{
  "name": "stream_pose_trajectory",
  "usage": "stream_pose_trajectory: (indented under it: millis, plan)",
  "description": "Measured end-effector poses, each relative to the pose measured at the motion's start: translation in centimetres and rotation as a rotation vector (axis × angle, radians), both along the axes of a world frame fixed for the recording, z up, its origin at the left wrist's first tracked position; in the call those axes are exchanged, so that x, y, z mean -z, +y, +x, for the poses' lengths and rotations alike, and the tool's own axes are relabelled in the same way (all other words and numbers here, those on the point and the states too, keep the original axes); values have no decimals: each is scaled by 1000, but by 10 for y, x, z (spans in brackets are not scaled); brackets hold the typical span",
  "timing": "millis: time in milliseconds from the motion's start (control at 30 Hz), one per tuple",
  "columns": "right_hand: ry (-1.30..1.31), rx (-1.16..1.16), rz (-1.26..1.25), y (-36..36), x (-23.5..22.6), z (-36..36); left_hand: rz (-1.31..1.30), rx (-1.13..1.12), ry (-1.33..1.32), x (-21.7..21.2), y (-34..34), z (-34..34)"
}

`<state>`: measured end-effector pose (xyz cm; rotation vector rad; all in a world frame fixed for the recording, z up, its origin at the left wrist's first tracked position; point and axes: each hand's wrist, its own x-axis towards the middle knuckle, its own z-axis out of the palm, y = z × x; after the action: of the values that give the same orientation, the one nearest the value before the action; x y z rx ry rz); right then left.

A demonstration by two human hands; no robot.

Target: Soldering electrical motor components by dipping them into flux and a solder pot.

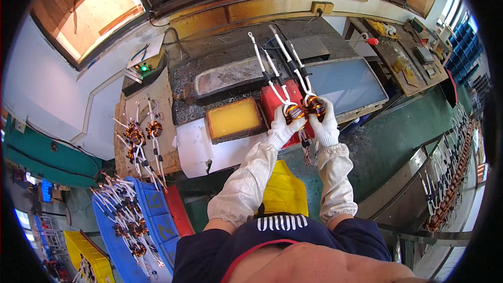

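Coils of copper wire are in both gloved hands near the centre of the frame; the left hand (pixel 283 129) has its fingers curled round the left coil (pixel 294 112), and the right hand (pixel 326 127) grasps the right coil (pixel 315 106) just beside it; white cables (pixel 260 56) with black sleeves run from the coils toward the top centre of the frame, while twisted thin wires (pixel 306 150) hang below the hands.

Behind the coils stands a red box (pixel 271 102); left of it is a tray of yellow material (pixel 234 119), with a grey metal slab (pixel 230 77) above that; right of the red box lies a wide tray with a grey-blue surface (pixel 346 85).

More coils (pixel 134 135) with white cables lie on a board at centre left; others fill a blue bin (pixel 153 205) at lower left; a long row of cabled coils (pixel 451 191) stretches along the right side of the frame.
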<state>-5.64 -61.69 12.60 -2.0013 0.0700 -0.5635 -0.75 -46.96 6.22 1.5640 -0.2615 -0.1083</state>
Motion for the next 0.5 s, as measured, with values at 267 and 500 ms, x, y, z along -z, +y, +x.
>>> stream_pose_trajectory:
  millis: [267, 500]
  plan:
    - [145, 335, 378, -43, 17, 15, -87, 92, 10, 4, -2, 5]
    - [104, -12, 910, -132, 24, -44, -191, 109, 1, -4, -5, 3]
